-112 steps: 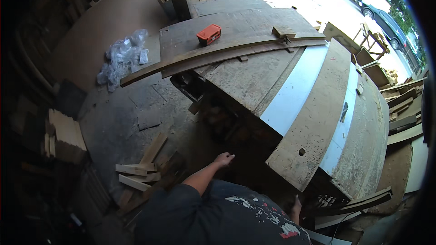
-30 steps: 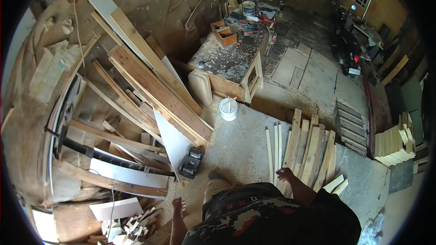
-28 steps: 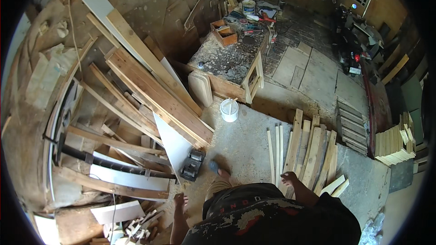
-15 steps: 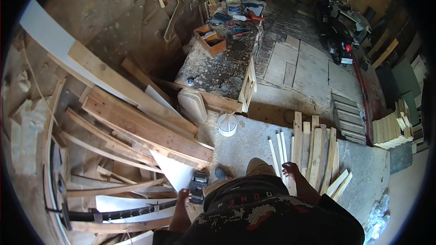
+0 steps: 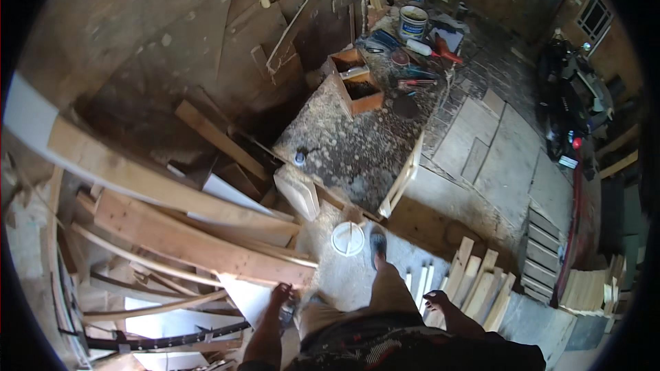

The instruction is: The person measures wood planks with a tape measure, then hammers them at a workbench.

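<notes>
My left hand point(image 5: 278, 297) hangs beside my left thigh with loosely bent fingers and nothing seen in it. It is nearest to a white panel point(image 5: 246, 295) and the stacked planks on the left. My right hand point(image 5: 436, 300) hangs by my right thigh, fingers loosely bent and apart, holding nothing visible. Below and beyond it several light wooden boards point(image 5: 474, 282) stand or lean in a row. My foot in a dark shoe point(image 5: 377, 246) is forward on the concrete floor. Right beside it stands a white bucket point(image 5: 348, 239) with a stick across its top.
Ahead is a dusty workbench point(image 5: 330, 144) with a divided wooden box point(image 5: 364, 99), a paint bucket point(image 5: 413, 24) and scattered tools. Long planks point(image 5: 199, 240) crowd the left side. A wooden slatted piece point(image 5: 540, 254) lies right; a motorcycle point(image 5: 567, 96) stands at far right.
My body has moved forward, and the bench and white bucket are now closer. One foot has stepped out next to the bucket. Both hands still hang at my sides.
</notes>
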Demonstrator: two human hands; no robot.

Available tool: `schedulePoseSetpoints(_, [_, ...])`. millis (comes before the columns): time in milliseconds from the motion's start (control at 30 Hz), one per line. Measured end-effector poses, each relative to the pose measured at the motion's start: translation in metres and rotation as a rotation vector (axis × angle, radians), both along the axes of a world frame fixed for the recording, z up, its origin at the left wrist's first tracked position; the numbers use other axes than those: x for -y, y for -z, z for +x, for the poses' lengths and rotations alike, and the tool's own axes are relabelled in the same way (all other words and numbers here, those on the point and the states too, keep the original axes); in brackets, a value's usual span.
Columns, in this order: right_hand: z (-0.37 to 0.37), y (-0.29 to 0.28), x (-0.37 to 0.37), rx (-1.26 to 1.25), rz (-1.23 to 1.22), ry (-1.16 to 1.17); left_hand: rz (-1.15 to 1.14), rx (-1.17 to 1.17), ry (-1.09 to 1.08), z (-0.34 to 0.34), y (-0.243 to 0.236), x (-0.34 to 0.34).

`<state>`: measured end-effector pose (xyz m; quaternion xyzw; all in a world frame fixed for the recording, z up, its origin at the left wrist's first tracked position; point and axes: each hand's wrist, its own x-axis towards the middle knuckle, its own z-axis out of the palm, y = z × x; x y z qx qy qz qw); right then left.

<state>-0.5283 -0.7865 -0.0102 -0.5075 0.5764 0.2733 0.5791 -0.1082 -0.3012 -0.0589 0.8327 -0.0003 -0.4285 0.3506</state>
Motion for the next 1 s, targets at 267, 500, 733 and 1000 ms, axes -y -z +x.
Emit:
schedulePoseSetpoints(267, [0.168, 0.085, 0.175, 0.294, -0.127, 0.166, 0.243, 0.058, 0.524, 0.111, 0.075, 0.237])
schedulePoseSetpoints(500, [0.228, 0.107, 0.255, 0.12, -0.333, -0.383, 0.621, 0.438, 0.348, 0.3, 0.094, 0.429])
schedulePoseSetpoints(733, [0.373, 0.124, 0.4, 0.398, -1.009, -0.612, 0.447, 0.595, 0.345, 0.378, 0.127, 0.457])
schedulePoseSetpoints(1000, [0.615, 0.109, 0.503, 0.452, -1.324, -0.7, 0.296, 0.675, 0.335, 0.379, 0.157, 0.432])
